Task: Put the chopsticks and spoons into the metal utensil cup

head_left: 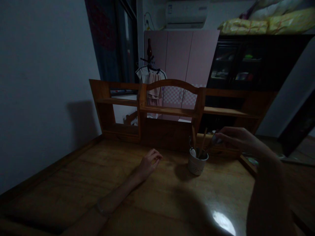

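Observation:
A white utensil holder (196,165) with a pattern of small holes stands upright on the wooden table. Thin wooden sticks, perhaps chopsticks, and a pale rounded piece (193,152) poke out of its top. Just above and to the right of it, my right hand (233,137) pinches a utensil with a pale rounded end (216,140). That utensil slants down towards the holder's mouth; the dim light hides its exact kind. My left hand (149,164) rests on the table left of the holder, its fingers loosely curled together and nothing seen in them.
The wooden table (123,177) carries a low shelf unit (169,113) along its back edge. A white wall (46,85) borders the left side. Behind are a pink wardrobe (178,55), a coat stand with clothes (154,82) and a dark cabinet (268,65).

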Tool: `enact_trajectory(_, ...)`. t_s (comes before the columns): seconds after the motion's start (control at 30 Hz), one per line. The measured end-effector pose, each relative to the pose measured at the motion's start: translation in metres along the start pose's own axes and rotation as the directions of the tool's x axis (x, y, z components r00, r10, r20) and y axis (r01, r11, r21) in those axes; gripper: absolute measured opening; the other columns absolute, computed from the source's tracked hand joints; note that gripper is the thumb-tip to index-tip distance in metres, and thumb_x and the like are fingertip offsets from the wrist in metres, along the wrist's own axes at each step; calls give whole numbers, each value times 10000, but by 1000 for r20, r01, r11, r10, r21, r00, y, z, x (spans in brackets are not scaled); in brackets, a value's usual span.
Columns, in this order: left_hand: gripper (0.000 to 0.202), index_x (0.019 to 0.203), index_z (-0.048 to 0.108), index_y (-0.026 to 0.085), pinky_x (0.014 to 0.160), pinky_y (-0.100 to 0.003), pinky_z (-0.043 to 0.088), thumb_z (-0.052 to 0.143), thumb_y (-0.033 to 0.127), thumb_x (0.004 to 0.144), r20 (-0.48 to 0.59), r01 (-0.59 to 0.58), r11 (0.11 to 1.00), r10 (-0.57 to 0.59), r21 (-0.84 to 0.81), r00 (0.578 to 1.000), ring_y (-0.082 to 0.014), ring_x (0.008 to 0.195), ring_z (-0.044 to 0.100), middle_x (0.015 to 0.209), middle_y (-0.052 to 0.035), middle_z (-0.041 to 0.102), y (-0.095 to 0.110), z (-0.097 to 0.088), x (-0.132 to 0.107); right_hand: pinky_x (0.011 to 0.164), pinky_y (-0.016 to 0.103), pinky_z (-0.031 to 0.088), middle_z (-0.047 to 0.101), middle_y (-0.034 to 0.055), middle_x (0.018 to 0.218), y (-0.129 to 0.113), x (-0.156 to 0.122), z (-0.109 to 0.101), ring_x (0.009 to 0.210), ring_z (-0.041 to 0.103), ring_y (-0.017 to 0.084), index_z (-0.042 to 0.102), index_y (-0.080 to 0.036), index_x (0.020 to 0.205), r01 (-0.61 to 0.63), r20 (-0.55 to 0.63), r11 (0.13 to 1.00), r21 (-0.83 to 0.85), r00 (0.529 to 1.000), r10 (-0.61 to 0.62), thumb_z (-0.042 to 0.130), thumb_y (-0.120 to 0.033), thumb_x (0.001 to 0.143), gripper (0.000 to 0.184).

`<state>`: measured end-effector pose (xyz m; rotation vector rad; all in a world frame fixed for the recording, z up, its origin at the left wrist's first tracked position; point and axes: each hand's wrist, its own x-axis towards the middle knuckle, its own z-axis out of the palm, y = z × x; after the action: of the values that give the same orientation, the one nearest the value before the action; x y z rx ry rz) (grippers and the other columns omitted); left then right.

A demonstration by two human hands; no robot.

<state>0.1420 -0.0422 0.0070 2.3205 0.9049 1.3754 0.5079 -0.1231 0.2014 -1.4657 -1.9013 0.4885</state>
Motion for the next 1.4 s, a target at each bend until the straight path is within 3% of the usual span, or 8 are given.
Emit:
enact_trajectory(0.27, 162, 883, 658, 198, 802, -283, 456, 527, 105, 862, 3, -3, 1000, 3, 1, 1000, -158, 875, 572, 902, -36, 573, 2, -1, 1, 616, 281, 506, 684, 86, 820, 13, 18, 19, 688, 639, 185, 685, -148, 857, -36, 128, 997, 71, 991, 27, 638, -541, 781, 404)
enact_trajectory(0.47, 157, 890, 655, 197, 805, -286, 458, 529, 108, 860, 12, -7, 1000, 7, 3, 1000, -160, 877, 571, 905, -37, 572, 3, -2, 1, 632, 295, 536, 688, 87, 812, 16, 20, 30, 689, 664, 189, 665, -123, 863, -76, 255, 991, 114, 966, 45, 605, -543, 809, 428)
enact_trajectory(0.87, 164, 896, 652, 201, 797, -281, 460, 526, 103, 858, 17, -6, 1000, 7, -9, 1000, -157, 869, 569, 910, -36, 570, 3, -1, 0, 683, 323, 555, 714, 90, 895, 23, 19, 20, 778, 685, 242, 687, -166, 916, -201, 284, 973, 114, 945, 162, 642, -618, 733, 490)
enact_trajectory(1.13, 161, 889, 653, 202, 796, -280, 464, 526, 108, 856, 3, -15, 1000, 15, -14, 1000, -158, 873, 575, 904, -36, 575, 3, -1, 1, 636, 300, 537, 707, 76, 818, 17, 21, 27, 693, 677, 206, 693, -152, 883, -136, 231, 980, 146, 968, 99, 647, -602, 738, 475)
enact_trajectory(1.4, 167, 888, 647, 198, 794, -289, 463, 524, 90, 852, 17, -8, 1000, 9, -10, 1000, -158, 874, 570, 917, -37, 571, 2, -1, 0, 640, 280, 498, 699, 71, 839, 29, 26, 18, 719, 650, 193, 687, -155, 903, -134, 31, 989, 58, 991, 132, 589, -595, 779, 468)
